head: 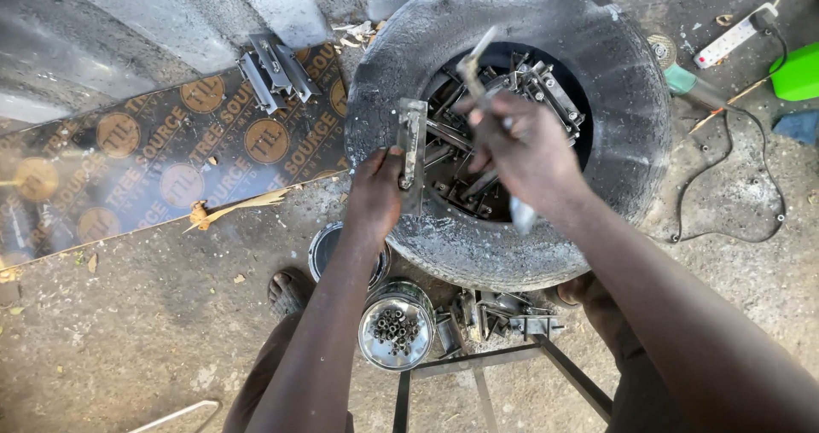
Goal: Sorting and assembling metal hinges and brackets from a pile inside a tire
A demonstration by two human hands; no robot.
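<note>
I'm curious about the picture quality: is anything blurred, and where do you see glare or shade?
Head view: the right hand and the thin metal tool it holds are smeared by motion; the left hand, gripping a flat grey metal bracket, is sharper. The shiny round tin of small tubes glints. Daylight is soft; the old grey tyre's middle lies in shade.

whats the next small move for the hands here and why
Probably bring the tool in the right hand down onto the metal bracket. The left hand holds that bracket upright on the tyre rim, and the tool is raised above it; it is blurred, so what kind it is stays unclear.
</note>
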